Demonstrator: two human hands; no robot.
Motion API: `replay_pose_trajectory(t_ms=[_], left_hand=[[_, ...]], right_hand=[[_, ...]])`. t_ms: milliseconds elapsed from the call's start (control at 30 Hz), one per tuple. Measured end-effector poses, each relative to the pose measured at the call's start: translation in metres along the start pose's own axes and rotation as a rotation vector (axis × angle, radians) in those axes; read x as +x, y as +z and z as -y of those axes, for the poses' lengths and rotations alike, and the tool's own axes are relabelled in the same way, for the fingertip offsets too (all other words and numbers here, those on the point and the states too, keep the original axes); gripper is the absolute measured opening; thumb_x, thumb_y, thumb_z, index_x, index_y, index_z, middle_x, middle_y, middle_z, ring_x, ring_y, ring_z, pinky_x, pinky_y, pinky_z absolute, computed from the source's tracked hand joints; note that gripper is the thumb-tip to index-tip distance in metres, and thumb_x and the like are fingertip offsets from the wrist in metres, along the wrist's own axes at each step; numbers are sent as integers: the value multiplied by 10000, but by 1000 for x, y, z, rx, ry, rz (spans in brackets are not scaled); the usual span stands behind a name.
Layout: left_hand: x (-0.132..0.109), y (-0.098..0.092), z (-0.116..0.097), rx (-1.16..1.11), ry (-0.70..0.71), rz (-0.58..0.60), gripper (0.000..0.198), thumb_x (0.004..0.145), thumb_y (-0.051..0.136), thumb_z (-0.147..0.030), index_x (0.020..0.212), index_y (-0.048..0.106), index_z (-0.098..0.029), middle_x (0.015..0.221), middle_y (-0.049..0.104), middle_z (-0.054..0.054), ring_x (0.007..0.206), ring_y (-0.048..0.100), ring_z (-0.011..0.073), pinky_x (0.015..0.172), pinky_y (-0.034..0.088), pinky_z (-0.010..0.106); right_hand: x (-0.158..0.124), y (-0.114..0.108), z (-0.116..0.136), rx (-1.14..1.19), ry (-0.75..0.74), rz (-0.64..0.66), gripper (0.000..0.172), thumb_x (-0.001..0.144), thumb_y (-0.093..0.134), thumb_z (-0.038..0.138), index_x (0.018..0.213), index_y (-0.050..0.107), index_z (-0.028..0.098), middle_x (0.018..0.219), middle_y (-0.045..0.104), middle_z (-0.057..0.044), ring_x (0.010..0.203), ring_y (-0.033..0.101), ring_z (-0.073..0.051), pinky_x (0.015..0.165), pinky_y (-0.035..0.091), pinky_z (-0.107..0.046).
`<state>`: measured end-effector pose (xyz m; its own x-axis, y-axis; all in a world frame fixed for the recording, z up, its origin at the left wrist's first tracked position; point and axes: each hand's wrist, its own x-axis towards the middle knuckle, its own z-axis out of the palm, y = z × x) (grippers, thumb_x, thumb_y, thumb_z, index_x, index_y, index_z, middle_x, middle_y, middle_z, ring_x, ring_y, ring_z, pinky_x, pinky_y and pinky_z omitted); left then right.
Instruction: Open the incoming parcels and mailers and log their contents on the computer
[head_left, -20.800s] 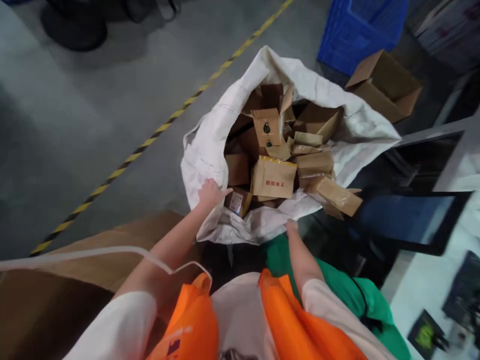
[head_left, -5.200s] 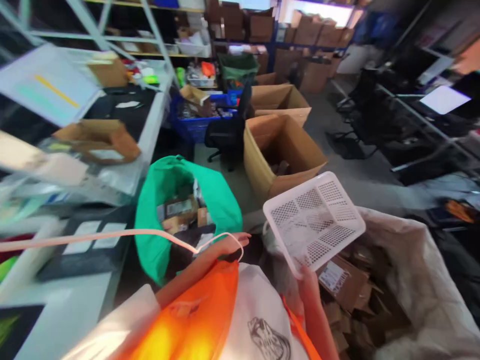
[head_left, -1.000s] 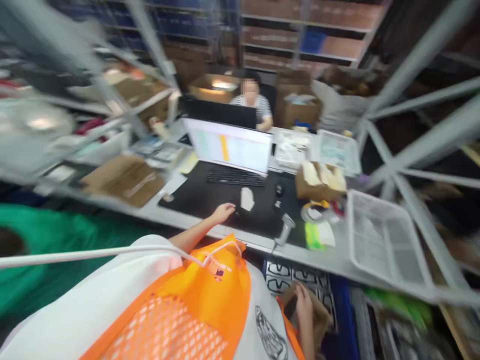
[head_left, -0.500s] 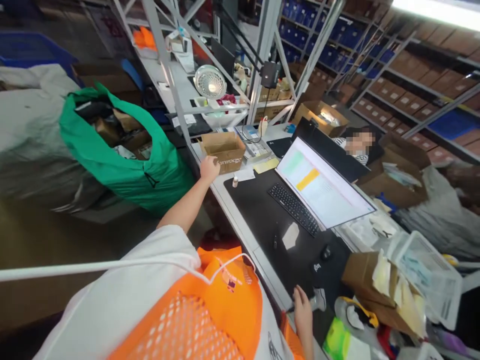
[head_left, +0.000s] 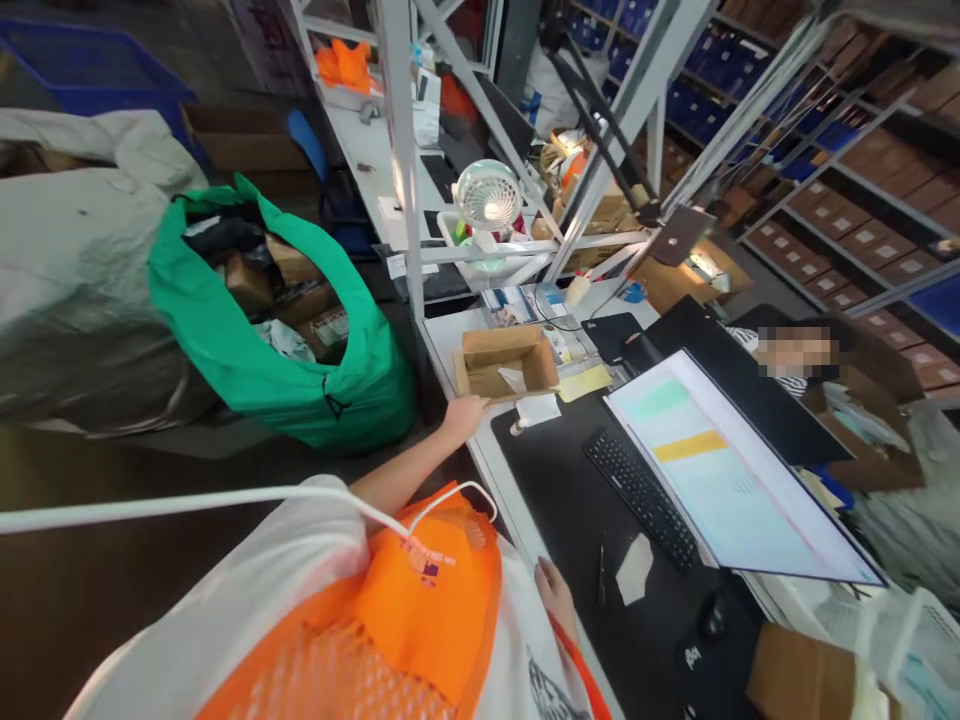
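Observation:
My left hand reaches to the near rim of a small open cardboard box, its fingers closed on that edge. Inside the box lies a white slip of paper. Just right of the hand, a small bottle stands partly hidden beside a white sheet. My right hand hangs at the desk's near edge, fingers loosely extended and holding nothing that I can see. Close to it on the black desk mat lie a pen and a pale piece of paper.
A monitor, keyboard and mouse occupy the right of the desk. A green sack full of parcels stands left. A metal frame post rises behind the box. Another person sits beyond the monitor.
The view has shifted, so the desk appears farther right and lower. The box now shows its interior instead of its printed front, with my left hand still at its near edge.

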<state>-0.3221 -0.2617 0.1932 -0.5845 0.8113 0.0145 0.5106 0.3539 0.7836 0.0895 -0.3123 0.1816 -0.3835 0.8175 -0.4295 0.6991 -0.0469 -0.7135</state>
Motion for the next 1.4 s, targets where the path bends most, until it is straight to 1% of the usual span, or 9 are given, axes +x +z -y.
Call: replay_pose_trajectory(t_ms=[133,300,467,567,867,1133,1200,1267,1400], left_hand=[[-1,-24,25,17,13,-43,325,979,581,-455,1069,789,-222,1125,773,143,1144,679,320,1032,479,403],[-4,-81,54,10,62,-71,313,987,551,-359,1133,791,-220,1256,750,120,1297,617,327,1145,419,449],[-35,-135,82,-18,54,-123,303,989,549,-356,1142,791,-256,1279,744,92,1305,619,337,1240,282,542],[-62,-163,90,-33,19,-200,321,1002,544,-401,1118,798,-242,1225,765,102,1201,681,322,1234,293,530],[-139,-212,80,-168,-78,-462,331,1004,566,-449,1105,807,-245,992,802,87,957,741,227,935,549,335],[-229,-236,73,-285,-213,-672,325,915,676,-437,868,812,-146,731,745,33,675,667,184,615,502,252],[-243,-264,76,-283,-225,-723,279,884,715,-392,824,805,-135,692,725,20,651,643,176,610,502,250],[-246,-314,82,-256,-235,-816,212,849,753,-324,807,794,-120,708,723,19,683,641,181,643,511,253],[-223,-460,80,-154,-245,-1129,132,868,706,-176,833,734,-52,807,694,37,919,653,220,833,505,267]], right_hand=[[45,21,51,9,-20,56,640,787,604,638,1094,786,107,1212,724,-200,1182,675,-356,1048,523,-429],[92,31,108,14,-88,36,634,810,564,585,1149,761,86,1275,693,-216,1230,641,-350,1118,469,-458],[117,47,145,22,-130,81,646,842,534,569,1230,730,91,1330,674,-184,1264,622,-310,1122,474,-410],[123,63,158,-14,-138,179,660,792,553,604,1167,749,97,1287,692,-201,1240,635,-344,1100,496,-445],[155,95,171,-322,-261,519,743,707,524,710,1147,747,154,1245,717,-170,1259,623,-402,1085,514,-482],[183,93,197,-524,-457,566,571,704,441,751,933,768,342,1150,755,-78,1259,628,-381,1016,562,-462],[183,95,201,-496,-477,601,552,696,466,745,919,769,341,1114,764,-80,1253,631,-387,1017,560,-469],[181,99,201,-428,-480,639,528,687,514,740,918,772,342,1101,770,-69,1239,640,-391,1042,543,-475],[183,107,191,-315,-419,626,468,638,581,757,870,772,398,1079,778,-3,1203,662,-388,1036,540,-484]])
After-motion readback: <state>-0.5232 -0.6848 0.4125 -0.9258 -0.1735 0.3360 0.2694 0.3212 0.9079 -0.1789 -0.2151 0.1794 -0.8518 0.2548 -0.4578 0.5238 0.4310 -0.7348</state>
